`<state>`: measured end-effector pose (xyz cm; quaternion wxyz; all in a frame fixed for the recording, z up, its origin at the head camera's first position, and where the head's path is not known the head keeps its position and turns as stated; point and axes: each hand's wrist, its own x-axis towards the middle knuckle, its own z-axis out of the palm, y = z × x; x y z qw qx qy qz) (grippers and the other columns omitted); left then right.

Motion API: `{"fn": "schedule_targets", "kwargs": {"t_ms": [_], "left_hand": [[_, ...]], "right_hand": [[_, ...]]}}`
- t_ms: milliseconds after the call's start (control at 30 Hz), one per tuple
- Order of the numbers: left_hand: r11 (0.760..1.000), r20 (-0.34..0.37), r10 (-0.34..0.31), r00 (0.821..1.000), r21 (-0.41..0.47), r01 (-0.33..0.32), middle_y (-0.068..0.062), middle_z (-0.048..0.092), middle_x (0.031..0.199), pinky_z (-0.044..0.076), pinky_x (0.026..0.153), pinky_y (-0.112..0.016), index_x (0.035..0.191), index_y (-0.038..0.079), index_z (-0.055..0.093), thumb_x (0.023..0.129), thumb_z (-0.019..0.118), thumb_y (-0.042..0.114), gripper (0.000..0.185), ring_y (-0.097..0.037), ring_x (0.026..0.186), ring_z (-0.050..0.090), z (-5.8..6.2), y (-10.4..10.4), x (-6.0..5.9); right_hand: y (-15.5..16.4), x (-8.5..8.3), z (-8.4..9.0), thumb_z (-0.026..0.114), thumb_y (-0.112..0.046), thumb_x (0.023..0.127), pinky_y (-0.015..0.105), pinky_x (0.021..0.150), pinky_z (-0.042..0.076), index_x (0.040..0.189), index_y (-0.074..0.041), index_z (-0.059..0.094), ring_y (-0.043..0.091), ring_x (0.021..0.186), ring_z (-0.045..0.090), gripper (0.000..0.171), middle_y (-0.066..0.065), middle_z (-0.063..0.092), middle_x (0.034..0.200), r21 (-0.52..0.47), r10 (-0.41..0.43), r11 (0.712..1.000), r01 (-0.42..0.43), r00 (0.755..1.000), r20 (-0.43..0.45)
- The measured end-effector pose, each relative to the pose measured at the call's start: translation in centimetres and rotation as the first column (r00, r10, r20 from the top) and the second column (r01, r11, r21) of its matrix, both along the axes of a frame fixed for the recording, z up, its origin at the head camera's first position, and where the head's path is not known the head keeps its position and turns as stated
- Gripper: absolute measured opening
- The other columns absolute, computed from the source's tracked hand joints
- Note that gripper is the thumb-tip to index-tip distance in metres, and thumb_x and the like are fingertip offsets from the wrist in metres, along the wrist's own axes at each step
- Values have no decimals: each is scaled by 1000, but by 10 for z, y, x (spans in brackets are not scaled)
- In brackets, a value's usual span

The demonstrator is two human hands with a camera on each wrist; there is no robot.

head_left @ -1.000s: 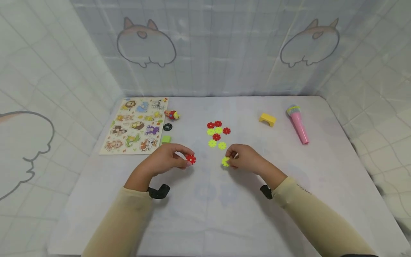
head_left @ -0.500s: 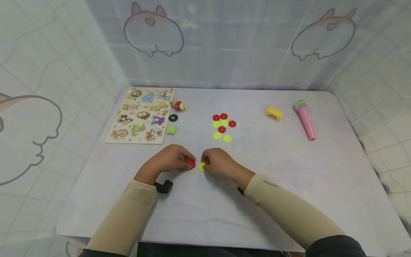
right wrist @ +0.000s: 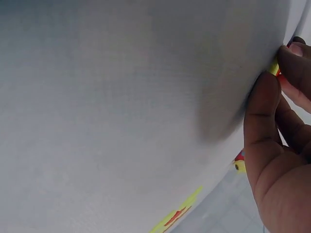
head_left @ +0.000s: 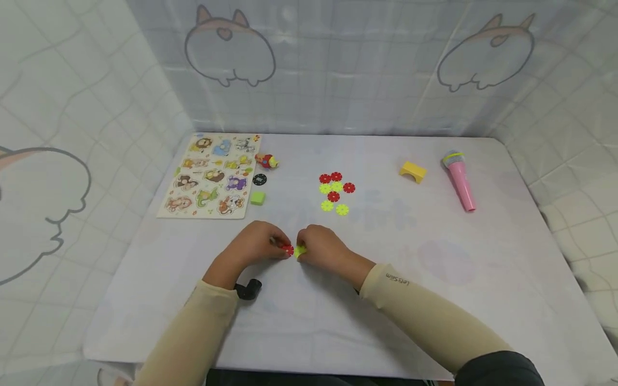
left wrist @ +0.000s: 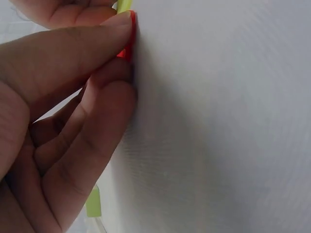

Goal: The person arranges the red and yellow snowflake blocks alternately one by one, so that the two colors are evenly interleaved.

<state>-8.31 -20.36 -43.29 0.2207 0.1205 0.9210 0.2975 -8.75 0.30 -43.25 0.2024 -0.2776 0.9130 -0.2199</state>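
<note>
Near the middle front of the table, my left hand (head_left: 258, 247) pinches a red notched disc (head_left: 288, 250) between thumb and fingers. Facing it, my right hand (head_left: 322, 247) pinches a yellow-green notched disc (head_left: 299, 251). The two discs meet edge to edge in the head view. In the left wrist view the red disc (left wrist: 128, 46) shows edge-on under the thumb, with the yellow one (left wrist: 124, 6) just beyond. Fingers hide most of the yellow disc (right wrist: 273, 67) in the right wrist view. Farther back lies a loose group of red and yellow-green discs (head_left: 333, 197).
An animal puzzle board (head_left: 211, 177) lies at the back left. Beside it are a small red-and-yellow toy figure (head_left: 266, 161), a black round chip (head_left: 259, 179) and a green block (head_left: 258, 198). A yellow arch block (head_left: 412, 171) and a pink toy microphone (head_left: 461, 182) lie at the right.
My right hand has moved left with the yellow-green disc, bringing it against the red disc in my left hand. The head view has tilted and shifted slightly.
</note>
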Motion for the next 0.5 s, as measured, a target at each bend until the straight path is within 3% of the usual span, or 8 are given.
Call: {"fn": "schedule_targets", "kwargs": {"t_ms": [167,300,500], "left_hand": [[1000,-14,10,1000,11,-10,11,72,85,53,83,-37,98,17,82,84,89,21,15,-13,86,63,0,-1,4],[1000,-42,11,999,16,-10,10,67,81,50,79,-35,96,18,81,84,89,22,16,-13,82,59,2,-1,6],[997,-111,-67,992,32,71,11,67,83,51,78,-34,97,17,82,84,89,19,15,-11,80,59,0,8,7]], "right_hand": [[6,-8,5,84,-24,89,31,79,52,111,-6,74,16,85,59,30,-2,64,88,-24,-36,999,36,999,23],[30,-36,11,78,-26,94,33,80,52,116,-6,73,19,88,60,30,1,66,94,-58,-159,985,161,987,35],[81,-90,12,69,-21,100,40,86,52,122,-2,68,28,100,59,29,12,66,111,-61,-395,917,395,919,24]]}}
